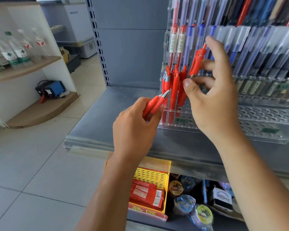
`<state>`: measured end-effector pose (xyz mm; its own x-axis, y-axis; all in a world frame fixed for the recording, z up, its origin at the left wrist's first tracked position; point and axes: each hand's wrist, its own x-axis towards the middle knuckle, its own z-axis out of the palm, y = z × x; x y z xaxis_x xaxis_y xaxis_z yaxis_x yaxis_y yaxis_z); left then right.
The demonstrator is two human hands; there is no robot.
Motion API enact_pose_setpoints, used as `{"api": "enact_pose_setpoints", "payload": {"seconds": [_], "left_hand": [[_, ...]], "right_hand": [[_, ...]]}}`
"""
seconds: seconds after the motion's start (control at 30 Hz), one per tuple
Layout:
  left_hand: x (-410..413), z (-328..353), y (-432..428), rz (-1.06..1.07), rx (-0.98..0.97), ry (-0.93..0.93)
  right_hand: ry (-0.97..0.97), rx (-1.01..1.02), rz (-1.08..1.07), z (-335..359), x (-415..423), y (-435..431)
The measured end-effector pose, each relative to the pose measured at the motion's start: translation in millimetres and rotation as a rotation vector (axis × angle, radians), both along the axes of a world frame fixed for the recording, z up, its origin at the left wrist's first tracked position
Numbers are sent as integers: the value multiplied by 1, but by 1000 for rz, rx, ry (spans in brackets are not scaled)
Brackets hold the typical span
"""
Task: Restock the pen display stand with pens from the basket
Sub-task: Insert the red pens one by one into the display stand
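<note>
**One pen pinched at the stand, and a crowded corner below it**

At centre frame, a single red pen (197, 62) is pinched between thumb and curled fingers of the right hand (212, 90), held near upright with its metal tip down, just above the stand's lower tiers. To the lower left, two spare red pens (154, 104) are gripped in the left hand (135, 124), silver tips aimed up at the stand.

Trouble is judged likeliest at the standing red pens (173, 87). They are packed close and leaning, so a nudge from the knuckles could tip them out of their holes. The display stand (265, 130) is clear, glossy acrylic with rows of round holes; a hole could easily be misjudged through the glare and the smooth plastic barrel left skating across the top. The spare pair, held loosely, could be let slip onto the grey metal shelf (107, 117) — hard, flat, prone to rolling.

At lower centre a yellow perforated crate (150, 176) is seen; whether it is the basket cannot be told.
</note>
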<state>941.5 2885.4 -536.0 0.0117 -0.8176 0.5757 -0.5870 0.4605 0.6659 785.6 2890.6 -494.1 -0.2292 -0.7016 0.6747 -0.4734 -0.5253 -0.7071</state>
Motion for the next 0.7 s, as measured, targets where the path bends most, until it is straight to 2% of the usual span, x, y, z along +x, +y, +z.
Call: {"api": "enact_pose_setpoints", "payload": {"seconds": [0.33,0.57,0.7], "left_hand": [[0,0,0,2,3,0],[0,0,0,2,11,0],[0,1,0,11,12,5]], "right_hand": [[69,57,5,4,-7,4],[202,185,15,2,-11,5],[240,194,10,2,-11,7]]}}
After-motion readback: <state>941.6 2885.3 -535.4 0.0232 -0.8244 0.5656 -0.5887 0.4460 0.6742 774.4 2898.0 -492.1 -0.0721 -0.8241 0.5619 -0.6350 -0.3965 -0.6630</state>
